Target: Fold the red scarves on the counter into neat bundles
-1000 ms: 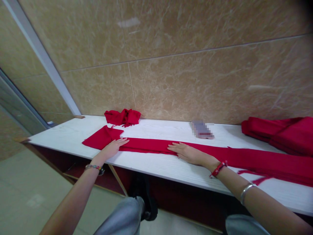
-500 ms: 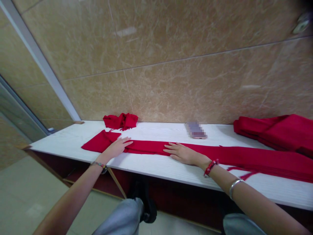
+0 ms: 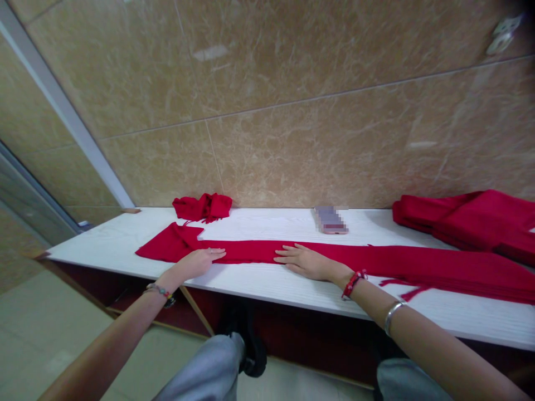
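Here, long red cloth [image 3: 251,252], flat, slanted left end, left hand [image 3: 199,263] and right hand [image 3: 307,262] atop, each grip unclenched

Left arm [image 3: 116,342] and right arm [image 3: 426,334] stretch forward, fingers [image 3: 286,253] seemingly flat.

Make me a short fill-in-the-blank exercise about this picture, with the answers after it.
1. The left hand and right hand both touch the long cloth, which is coloured ____.
2. The phone lies between the long cloth and the tiled ____.
3. The silver bangle is on the ____ arm.

Missing words: red; wall; right.
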Tool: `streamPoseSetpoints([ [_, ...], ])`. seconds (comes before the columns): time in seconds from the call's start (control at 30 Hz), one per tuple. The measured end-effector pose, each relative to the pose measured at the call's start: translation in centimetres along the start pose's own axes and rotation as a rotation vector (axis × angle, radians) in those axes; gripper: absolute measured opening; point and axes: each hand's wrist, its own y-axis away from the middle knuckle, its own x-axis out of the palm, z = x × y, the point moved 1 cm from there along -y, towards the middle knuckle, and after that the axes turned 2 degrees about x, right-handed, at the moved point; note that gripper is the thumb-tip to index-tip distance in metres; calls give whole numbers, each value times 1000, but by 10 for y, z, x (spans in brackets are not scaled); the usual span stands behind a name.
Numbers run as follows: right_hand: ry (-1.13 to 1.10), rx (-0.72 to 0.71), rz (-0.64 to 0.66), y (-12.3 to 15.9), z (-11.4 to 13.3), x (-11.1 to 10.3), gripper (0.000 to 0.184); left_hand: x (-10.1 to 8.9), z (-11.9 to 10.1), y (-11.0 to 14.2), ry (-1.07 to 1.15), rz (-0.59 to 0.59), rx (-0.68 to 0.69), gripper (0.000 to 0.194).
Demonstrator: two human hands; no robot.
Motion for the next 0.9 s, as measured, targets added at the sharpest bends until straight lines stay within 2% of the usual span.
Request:
streamPoseSetpoints([
  [0.07,-2,26,-69,-2,4,-3,40,-11,-9,-9,20,-16,35,51],
  [0.17,5,41,-166,-4,12,-5,41,-22,-37,-27,82,-149,56,46],
  [0.27,21,10,-112,-6,15,0,41,-16,-64,-44,160,-208,113,39],
  [0.33,37,19,-71,-5,14,4,40,-8,-71,-51,185,-255,101,34],
  [0.4,58,52,-78,-5,13,6,39,-1,-66,-52,165,-320,39,30],
  [0.47,89,90,-111,-4,13,6,37,2,-55,-48,89,-330,5,28],
  [0.57,149,135,-141,-5,14,5,35,-1,-36,-40,-57,-248,5,33],
  [0.67,182,121,-130,-5,13,4,34,-7,-22,-30,-152,-209,-64,35],
  [0.8,186,113,-177,-2,10,0,38,-14,-15,-19,-174,-288,-132,33],
  [0.9,171,63,-156,1,10,-2,39,-9,-18,-13,-92,-234,-67,37],
])
